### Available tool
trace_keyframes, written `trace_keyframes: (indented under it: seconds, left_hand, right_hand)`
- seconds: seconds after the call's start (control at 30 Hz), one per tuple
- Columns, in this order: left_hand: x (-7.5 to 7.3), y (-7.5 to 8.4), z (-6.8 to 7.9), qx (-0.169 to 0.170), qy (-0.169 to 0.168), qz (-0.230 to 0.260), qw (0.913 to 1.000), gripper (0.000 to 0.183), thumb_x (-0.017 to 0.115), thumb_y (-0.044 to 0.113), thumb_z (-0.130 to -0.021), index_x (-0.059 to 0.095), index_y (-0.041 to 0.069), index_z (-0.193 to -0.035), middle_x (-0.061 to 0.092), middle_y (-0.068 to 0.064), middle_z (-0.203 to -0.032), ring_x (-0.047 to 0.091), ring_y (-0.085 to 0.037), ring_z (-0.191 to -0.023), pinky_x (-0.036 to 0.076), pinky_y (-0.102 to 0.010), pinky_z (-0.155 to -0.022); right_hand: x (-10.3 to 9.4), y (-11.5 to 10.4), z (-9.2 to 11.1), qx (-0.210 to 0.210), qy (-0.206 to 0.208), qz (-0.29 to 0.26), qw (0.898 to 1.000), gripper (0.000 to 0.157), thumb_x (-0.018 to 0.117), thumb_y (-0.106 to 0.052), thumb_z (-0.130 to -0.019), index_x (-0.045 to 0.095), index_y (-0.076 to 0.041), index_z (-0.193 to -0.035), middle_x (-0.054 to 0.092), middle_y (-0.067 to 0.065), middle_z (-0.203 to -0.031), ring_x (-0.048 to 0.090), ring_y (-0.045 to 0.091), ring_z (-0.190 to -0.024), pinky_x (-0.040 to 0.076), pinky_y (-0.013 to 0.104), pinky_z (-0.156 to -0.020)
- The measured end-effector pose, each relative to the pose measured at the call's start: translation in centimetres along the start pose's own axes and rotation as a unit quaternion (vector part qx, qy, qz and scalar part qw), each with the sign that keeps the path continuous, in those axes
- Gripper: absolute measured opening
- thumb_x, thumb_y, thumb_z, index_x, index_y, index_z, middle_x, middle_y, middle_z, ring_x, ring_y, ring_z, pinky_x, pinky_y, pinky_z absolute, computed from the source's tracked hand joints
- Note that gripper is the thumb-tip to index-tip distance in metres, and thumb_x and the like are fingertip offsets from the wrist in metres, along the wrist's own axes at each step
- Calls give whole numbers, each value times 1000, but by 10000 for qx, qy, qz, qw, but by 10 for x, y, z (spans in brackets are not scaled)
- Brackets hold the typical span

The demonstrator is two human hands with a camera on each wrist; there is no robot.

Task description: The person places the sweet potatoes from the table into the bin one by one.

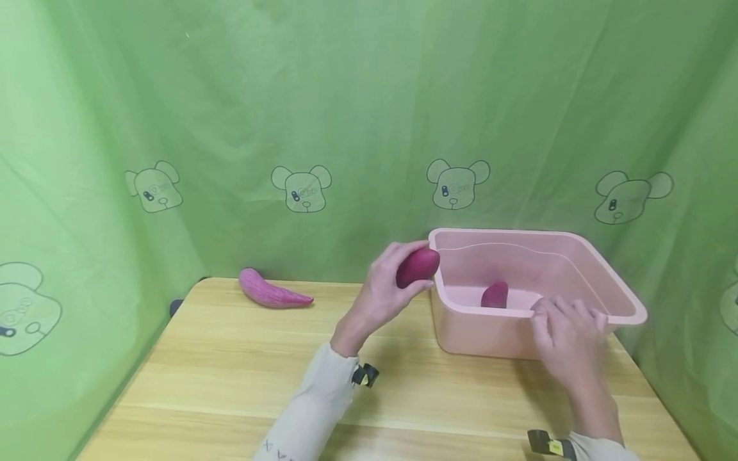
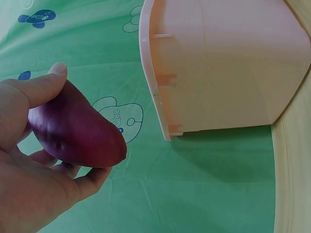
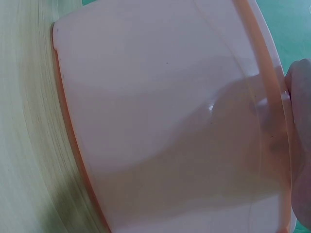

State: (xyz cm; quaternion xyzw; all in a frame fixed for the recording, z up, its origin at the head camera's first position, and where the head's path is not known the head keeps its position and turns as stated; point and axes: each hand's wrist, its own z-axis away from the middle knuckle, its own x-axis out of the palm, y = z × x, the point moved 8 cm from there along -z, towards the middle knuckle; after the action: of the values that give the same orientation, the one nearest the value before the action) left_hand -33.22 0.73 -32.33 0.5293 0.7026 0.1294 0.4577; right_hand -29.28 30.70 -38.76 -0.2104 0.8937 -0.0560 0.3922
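Note:
My left hand (image 1: 383, 282) holds a smooth, purple-red mango-shaped fruit (image 1: 419, 266) just outside the left rim of a pink plastic bin (image 1: 490, 333). In the left wrist view this fruit (image 2: 80, 131) sits between thumb and fingers, its blunt end pointing away from the palm. My right hand (image 1: 571, 339) grips the bin's near rim, with the fingers bent over the edge. Inside the bin stands a similar purple-red piece (image 1: 494, 295), its lower part hidden by the front wall. The right wrist view shows mostly the bin's outer wall (image 3: 160, 121).
A long, curved pink-purple vegetable (image 1: 272, 291) lies near the back left of the wooden table (image 1: 202, 384). Green curtain (image 1: 369, 115) with printed bear heads surrounds the table at the back and sides. The bin stands on the table's right part.

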Motion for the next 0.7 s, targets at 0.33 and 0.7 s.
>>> trace_keyframes:
  seconds: [0.33,0.7]
  left_hand:
    - [9,2,-8,-79,-108,-46,9999,67,84,19,-87,55,17,-147,59,-6,-129,59,-20,-117,52,-27,-99]
    - [20,7,-13,8,-226,34,9997,68,84,18,-87,54,19,-148,58,-6,-132,59,-17,-120,49,-23,-101]
  right_hand:
    - [0,-1,1,9,-68,-9,10000,26,42,-19,-102,62,-9,-90,60,11,-87,45,35,-84,27,64,-86]
    - [0,-1,1,19,-68,7,10000,26,42,-18,-102,63,-8,-90,60,11,-88,45,35,-83,28,64,-85]
